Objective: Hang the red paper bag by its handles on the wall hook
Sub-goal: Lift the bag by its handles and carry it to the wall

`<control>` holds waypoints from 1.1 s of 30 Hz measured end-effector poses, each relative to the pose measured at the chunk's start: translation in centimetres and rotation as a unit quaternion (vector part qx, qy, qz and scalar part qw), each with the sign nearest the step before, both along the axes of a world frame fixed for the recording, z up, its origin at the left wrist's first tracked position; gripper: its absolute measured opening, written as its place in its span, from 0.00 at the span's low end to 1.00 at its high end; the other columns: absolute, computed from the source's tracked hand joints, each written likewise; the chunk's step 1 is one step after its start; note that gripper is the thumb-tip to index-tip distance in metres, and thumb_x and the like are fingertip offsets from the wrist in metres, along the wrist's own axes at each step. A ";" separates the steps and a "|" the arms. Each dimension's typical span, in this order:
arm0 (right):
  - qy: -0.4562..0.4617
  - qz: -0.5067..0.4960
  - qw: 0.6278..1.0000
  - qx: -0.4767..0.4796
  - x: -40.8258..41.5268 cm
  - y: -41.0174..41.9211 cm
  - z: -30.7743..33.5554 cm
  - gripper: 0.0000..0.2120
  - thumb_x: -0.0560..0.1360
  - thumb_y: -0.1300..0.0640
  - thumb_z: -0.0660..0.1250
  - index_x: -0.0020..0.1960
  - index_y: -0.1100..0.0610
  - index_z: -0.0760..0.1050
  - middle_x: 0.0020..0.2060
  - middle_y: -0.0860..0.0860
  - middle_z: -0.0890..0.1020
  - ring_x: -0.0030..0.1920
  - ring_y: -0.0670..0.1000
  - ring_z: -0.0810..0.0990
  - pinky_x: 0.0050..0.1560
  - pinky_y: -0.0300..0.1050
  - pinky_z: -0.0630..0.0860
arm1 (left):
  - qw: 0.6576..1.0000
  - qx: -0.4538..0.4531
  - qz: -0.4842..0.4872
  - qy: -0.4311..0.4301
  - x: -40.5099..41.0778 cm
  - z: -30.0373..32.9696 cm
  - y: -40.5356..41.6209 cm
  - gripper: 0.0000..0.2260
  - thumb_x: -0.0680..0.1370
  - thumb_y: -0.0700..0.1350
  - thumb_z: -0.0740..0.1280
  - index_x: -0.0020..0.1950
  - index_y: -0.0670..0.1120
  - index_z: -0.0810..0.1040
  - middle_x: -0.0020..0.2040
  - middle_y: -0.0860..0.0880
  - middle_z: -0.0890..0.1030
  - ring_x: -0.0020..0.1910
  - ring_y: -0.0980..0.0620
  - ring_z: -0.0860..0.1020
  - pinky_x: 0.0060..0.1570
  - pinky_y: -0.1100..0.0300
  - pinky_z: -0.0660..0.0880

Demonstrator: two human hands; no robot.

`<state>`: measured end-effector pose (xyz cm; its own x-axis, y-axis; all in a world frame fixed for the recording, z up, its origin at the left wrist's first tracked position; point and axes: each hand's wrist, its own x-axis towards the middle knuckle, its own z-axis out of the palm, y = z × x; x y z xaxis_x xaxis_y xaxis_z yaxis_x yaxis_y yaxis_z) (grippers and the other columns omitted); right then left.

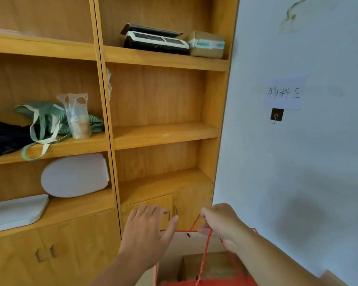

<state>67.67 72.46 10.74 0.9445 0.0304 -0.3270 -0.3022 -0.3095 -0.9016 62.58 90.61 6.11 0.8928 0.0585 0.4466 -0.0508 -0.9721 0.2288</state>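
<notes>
Pinching a red cord handle [205,252] between curled fingers, the right hand [221,223] holds up the red paper bag [194,238], which hangs open below it. Beside it, the left hand [149,230] has fingers loosely spread, thumb touching the bag's rim. Well above the fingers, the wall hook [276,115] is bare.

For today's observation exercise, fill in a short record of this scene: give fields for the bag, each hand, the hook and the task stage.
bag: red paper bag with red cord handles, open, low in the frame, a box inside
right hand: pinching a red cord handle
left hand: open, at the bag's rim, holding nothing
hook: small metal wall hook on a dark plate, bare, under a handwritten paper sign
stage: bag not yet hung
</notes>
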 end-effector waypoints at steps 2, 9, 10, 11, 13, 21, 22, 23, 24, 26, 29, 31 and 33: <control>-0.002 -0.026 1.000 0.005 3.2 1.1 -0.3 0.11 0.75 0.59 0.66 0.56 0.62 0.78 0.44 0.56 0.80 0.42 0.55 0.87 0.66 0.62 0.80 | 1.000 0.004 -0.020 -0.002 4.0 -0.2 1.0 0.24 0.79 0.68 0.50 0.60 0.58 0.78 0.57 0.59 0.80 0.61 0.58 0.74 0.64 0.57 0.69; 0.003 -0.126 0.992 0.013 13.8 5.2 0.6 0.06 0.74 0.63 0.64 0.47 0.65 0.77 0.40 0.59 0.76 0.42 0.60 0.88 0.60 0.62 0.83 | 0.994 -0.006 -0.105 0.007 18.8 -1.4 5.1 0.27 0.76 0.69 0.49 0.57 0.56 0.80 0.54 0.58 0.81 0.58 0.54 0.77 0.61 0.54 0.72; 0.004 -0.146 0.989 0.016 15.0 5.7 1.0 0.05 0.75 0.63 0.65 0.46 0.65 0.76 0.39 0.59 0.78 0.45 0.62 0.89 0.61 0.60 0.84 | 0.993 -0.005 -0.119 0.019 20.8 -1.2 5.5 0.29 0.75 0.70 0.46 0.58 0.56 0.79 0.56 0.58 0.81 0.60 0.54 0.76 0.62 0.54 0.72; 0.004 -0.166 0.986 0.021 16.3 6.0 1.3 0.04 0.75 0.63 0.65 0.44 0.65 0.74 0.37 0.59 0.79 0.44 0.63 0.90 0.59 0.58 0.85 | 0.991 -0.003 -0.131 0.031 22.7 -1.2 5.8 0.31 0.74 0.71 0.44 0.60 0.57 0.77 0.58 0.59 0.79 0.62 0.55 0.74 0.64 0.56 0.70; 0.007 -0.201 0.979 0.037 18.7 6.5 1.7 0.05 0.76 0.65 0.65 0.42 0.64 0.73 0.33 0.58 0.81 0.35 0.59 0.87 0.59 0.60 0.84 | 0.987 -0.007 -0.156 0.045 26.4 -0.8 6.4 0.32 0.75 0.72 0.43 0.64 0.58 0.74 0.63 0.60 0.77 0.65 0.57 0.71 0.67 0.58 0.68; 0.000 -0.275 0.957 0.090 28.1 7.6 1.9 0.13 0.77 0.65 0.66 0.60 0.67 0.76 0.47 0.59 0.81 0.49 0.59 0.88 0.56 0.59 0.87 | 0.973 -0.016 -0.217 0.077 37.0 0.7 6.4 0.26 0.77 0.71 0.50 0.67 0.59 0.72 0.69 0.60 0.74 0.68 0.57 0.69 0.73 0.56 0.64; -0.002 -0.282 0.955 0.093 29.2 7.5 1.8 0.13 0.77 0.65 0.65 0.60 0.67 0.76 0.48 0.59 0.80 0.51 0.59 0.88 0.55 0.58 0.87 | 0.971 -0.017 -0.223 0.079 38.2 0.8 6.2 0.26 0.77 0.71 0.51 0.67 0.59 0.72 0.69 0.60 0.74 0.68 0.57 0.69 0.73 0.55 0.64; -0.004 -0.288 0.953 0.094 30.2 7.3 1.7 0.12 0.77 0.66 0.65 0.60 0.67 0.76 0.47 0.58 0.79 0.52 0.59 0.87 0.54 0.58 0.87 | 0.970 -0.018 -0.227 0.083 39.3 0.8 5.9 0.26 0.77 0.71 0.51 0.67 0.59 0.72 0.69 0.60 0.74 0.69 0.56 0.69 0.74 0.54 0.63; -0.006 -0.292 0.952 0.094 31.1 7.1 1.5 0.12 0.77 0.66 0.65 0.60 0.67 0.76 0.46 0.58 0.79 0.53 0.60 0.87 0.54 0.58 0.87 | 0.969 -0.020 -0.232 0.084 40.4 0.9 5.6 0.26 0.77 0.71 0.51 0.67 0.59 0.72 0.70 0.59 0.73 0.69 0.56 0.69 0.74 0.54 0.63; -0.010 -0.301 0.949 0.093 33.1 6.5 1.1 0.12 0.78 0.66 0.64 0.60 0.66 0.76 0.46 0.57 0.78 0.54 0.59 0.86 0.54 0.58 0.87 | 0.963 -0.031 -0.251 0.091 42.2 1.1 4.9 0.26 0.77 0.71 0.52 0.68 0.60 0.71 0.70 0.60 0.73 0.69 0.56 0.68 0.74 0.55 0.63; -0.012 -0.314 0.946 0.086 35.7 5.5 0.8 0.08 0.78 0.65 0.64 0.55 0.67 0.78 0.41 0.57 0.78 0.51 0.60 0.87 0.57 0.62 0.86 | 0.943 -0.055 -0.306 0.116 44.6 1.7 3.5 0.26 0.76 0.72 0.55 0.70 0.62 0.67 0.71 0.61 0.70 0.69 0.58 0.67 0.73 0.56 0.63; -0.011 -0.328 0.941 0.077 37.2 4.9 0.9 0.05 0.78 0.64 0.64 0.46 0.65 0.77 0.39 0.58 0.79 0.52 0.63 0.87 0.59 0.64 0.85 | 0.931 -0.034 -0.341 0.124 46.1 2.4 2.5 0.30 0.74 0.74 0.56 0.72 0.63 0.64 0.72 0.63 0.68 0.70 0.59 0.66 0.74 0.55 0.62; -0.012 -0.344 0.936 0.076 38.8 4.3 0.9 0.07 0.79 0.64 0.64 0.41 0.63 0.76 0.39 0.60 0.80 0.45 0.61 0.86 0.60 0.62 0.84 | 0.921 -0.013 -0.370 0.120 47.7 3.0 1.4 0.34 0.72 0.76 0.57 0.73 0.63 0.62 0.73 0.63 0.66 0.72 0.59 0.64 0.75 0.54 0.60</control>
<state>106.45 76.78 11.60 0.7651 -0.5429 -0.3461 -0.3616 0.0824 -0.9287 110.30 92.03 9.13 0.7651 -0.5983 0.2381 -0.6426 -0.6857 0.3420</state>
